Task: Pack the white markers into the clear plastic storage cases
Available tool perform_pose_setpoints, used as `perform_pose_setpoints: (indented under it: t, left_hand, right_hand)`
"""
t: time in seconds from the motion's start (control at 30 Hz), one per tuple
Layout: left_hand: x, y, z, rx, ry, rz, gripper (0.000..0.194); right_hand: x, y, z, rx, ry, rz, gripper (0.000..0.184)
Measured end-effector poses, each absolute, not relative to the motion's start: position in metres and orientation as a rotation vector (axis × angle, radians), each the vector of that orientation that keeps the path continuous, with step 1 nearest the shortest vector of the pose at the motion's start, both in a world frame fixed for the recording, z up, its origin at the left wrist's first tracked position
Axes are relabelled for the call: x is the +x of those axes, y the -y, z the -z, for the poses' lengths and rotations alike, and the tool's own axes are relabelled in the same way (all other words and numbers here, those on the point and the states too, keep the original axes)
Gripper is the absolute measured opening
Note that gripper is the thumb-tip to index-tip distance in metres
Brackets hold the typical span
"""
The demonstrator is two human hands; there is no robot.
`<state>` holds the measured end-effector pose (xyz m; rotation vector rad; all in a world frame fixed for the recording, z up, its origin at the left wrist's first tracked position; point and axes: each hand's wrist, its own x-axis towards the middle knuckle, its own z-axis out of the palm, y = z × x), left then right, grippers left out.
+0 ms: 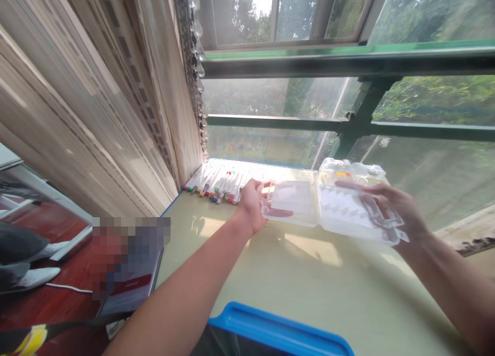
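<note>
A clear plastic case (294, 204), hinged in the middle, is spread open above the table. My left hand (253, 204) grips its left half at the handle end, fingers showing through the plastic. At the other end, my right hand (402, 206) is closed around the right half, which has a row of ridged slots inside and a handle and latch at its edge. No pens show in the case. Just left of my left hand, several white marker pens (218, 183) with coloured ends lie side by side. Behind the right half sits another clear plastic case (351, 170) with a yellow and red label.
The pale yellow-green table (278, 284) stands against a window with a green frame (278, 121). A blue-rimmed tray or bin (286, 327) is at the near edge. Curtains (116, 87) hang at the left. Another person's feet (38, 273) are on the red floor.
</note>
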<state>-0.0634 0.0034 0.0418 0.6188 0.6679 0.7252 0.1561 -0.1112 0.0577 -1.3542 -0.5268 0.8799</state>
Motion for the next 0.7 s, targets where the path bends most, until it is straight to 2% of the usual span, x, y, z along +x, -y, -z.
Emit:
perform_pose_setpoints:
  t: [0.07,0.13,0.33,0.43,0.5,0.57,0.7]
  left_hand:
    - [-0.063,-0.005,-0.041,0.64,-0.684,-0.713,0.03]
    - [-0.062,-0.007,-0.039,0.662,-0.686,-0.696,0.031]
    - [-0.059,-0.005,-0.033,0.711,-0.752,-0.682,0.039]
    - [-0.059,-0.002,-0.033,0.768,-0.762,-0.615,0.041]
    - [-0.059,-0.002,-0.033,0.803,-0.768,-0.579,0.041]
    - [-0.059,-0.002,-0.032,0.876,-0.793,-0.551,0.042]
    - [-0.06,-0.003,-0.028,1.045,-0.85,-0.486,0.042]
  right_hand:
    - [0.152,0.111,-0.057,-1.363,0.473,-1.005,0.025]
    - [0.153,0.112,-0.058,-1.432,0.494,-0.944,0.024]
    - [0.179,0.118,-0.079,-1.822,0.799,-0.258,0.017]
    - [0.175,0.111,-0.108,-1.934,1.015,-0.091,0.012]
    - [0.155,0.098,-0.13,-1.864,1.284,-0.098,0.016]
    - [0.126,0.079,-0.148,-1.808,1.568,-0.273,0.023]
    - [0.067,0.029,-0.155,-1.881,1.996,-0.497,0.027]
